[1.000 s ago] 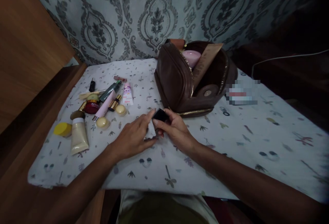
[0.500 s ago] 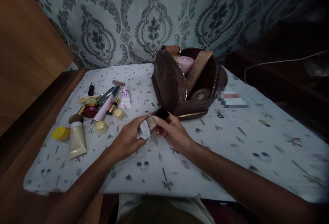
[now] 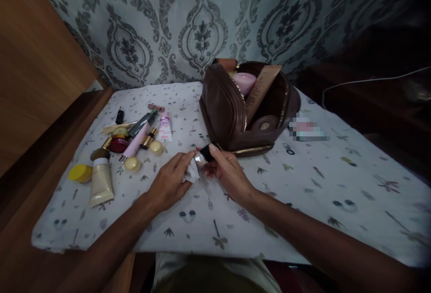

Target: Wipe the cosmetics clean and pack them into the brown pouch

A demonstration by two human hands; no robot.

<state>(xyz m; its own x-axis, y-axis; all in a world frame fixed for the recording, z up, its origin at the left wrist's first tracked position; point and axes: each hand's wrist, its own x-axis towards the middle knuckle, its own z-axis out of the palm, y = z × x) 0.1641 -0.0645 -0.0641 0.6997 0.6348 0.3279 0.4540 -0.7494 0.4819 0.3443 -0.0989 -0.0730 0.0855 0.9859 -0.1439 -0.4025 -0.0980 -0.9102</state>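
Observation:
Over the front middle of the table, my right hand [image 3: 230, 174] grips a small bottle [image 3: 204, 155] by its black cap end. The bottle looks like clear glass or shiny plastic and lies tilted between my hands. My left hand [image 3: 170, 178] is closed on a crumpled white wipe [image 3: 191, 172], pressed to the bottle's lower end. My left fingers and the wipe hide part of that end. Just behind my hands stands an open brown cosmetic bag [image 3: 224, 109], with a pink round container [image 3: 244, 82] and a tan tube [image 3: 262, 91] inside.
Several cosmetics lie at left, among them a cream tube [image 3: 101, 183], a yellow-lidded jar [image 3: 80, 174], a dark red jar [image 3: 119, 143] and a small pink tube [image 3: 164, 128]. A blurred-out item [image 3: 308, 129] lies right of the bag. A wooden panel [image 3: 43, 59] borders the left.
The bottle has turned in my right hand, and more of its shiny body shows beside the black cap. The wipe has shifted slightly down. The bag and other cosmetics stay in place.

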